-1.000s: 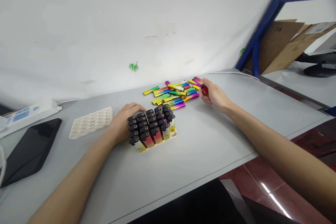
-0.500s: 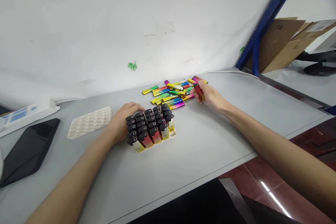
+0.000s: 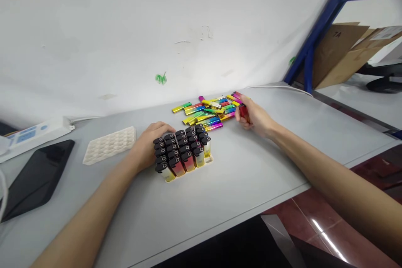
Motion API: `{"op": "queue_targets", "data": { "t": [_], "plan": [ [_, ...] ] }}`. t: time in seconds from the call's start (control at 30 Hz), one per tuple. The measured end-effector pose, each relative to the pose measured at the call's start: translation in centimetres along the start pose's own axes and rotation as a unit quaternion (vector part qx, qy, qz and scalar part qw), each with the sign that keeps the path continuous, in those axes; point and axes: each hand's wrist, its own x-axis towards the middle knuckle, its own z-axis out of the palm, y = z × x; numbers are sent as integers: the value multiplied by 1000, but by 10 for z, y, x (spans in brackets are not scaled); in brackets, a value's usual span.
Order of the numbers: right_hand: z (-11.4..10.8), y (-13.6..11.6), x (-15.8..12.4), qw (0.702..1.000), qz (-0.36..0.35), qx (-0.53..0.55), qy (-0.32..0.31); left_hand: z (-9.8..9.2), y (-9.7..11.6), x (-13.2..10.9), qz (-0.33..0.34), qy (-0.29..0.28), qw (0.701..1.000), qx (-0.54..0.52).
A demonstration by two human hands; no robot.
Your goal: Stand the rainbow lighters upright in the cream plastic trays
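Head view: gripping a red lighter point(image 3: 243, 112) in the right hand point(image 3: 256, 116). Can't tell the grip of the left hand point(image 3: 149, 141) beside the rack point(image 3: 205, 164). Best brace that rack, honestly.

Workshop-like room: grey worktop point(image 3: 251, 180), white wall point(image 3: 109, 29), blue metal frame point(image 3: 326, 21), cardboard boxes point(image 3: 341, 60), red floor tiles point(image 3: 304, 213).

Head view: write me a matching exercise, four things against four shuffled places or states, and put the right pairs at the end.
1. Right hand
2. Left hand
3. Black flat device
4. Shiny colourful pieces

A. lying left of the pale tray
B. in a loose heap near the wall
C. holding a red lighter
D. at the left side of the upright lighters

Pairs: 1-C, 2-D, 3-A, 4-B
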Motion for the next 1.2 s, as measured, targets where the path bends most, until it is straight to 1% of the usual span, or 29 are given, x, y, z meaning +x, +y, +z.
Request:
{"op": "queue_targets", "data": {
  "t": [0.07,0.2,0.57,0.77,0.9,1.07,1.2],
  "plan": [
    [0,-1,0,1000,1,3,0,1,-2,0,4,8,1000,0],
    [0,0,-2,1000,-16,13,-22,4,-6,1,12,15,1000,0],
    [3,-4,-8,999,-29,-13,-41,3,-6,1,2,8,1000,-8],
    [4,0,-5,1000,-16,6,-20,4,-6,0,11,11,1000,-8],
    [4,1,-5,999,-17,-6,-29,3,-5,0,9,13,1000,-10],
    [4,-1,-8,999,-20,6,-43,3,-6,0,8,10,1000,-4],
    [6,-3,-9,999,-25,6,-38,3,-5,0,9,12,1000,-5]
  ]
}}
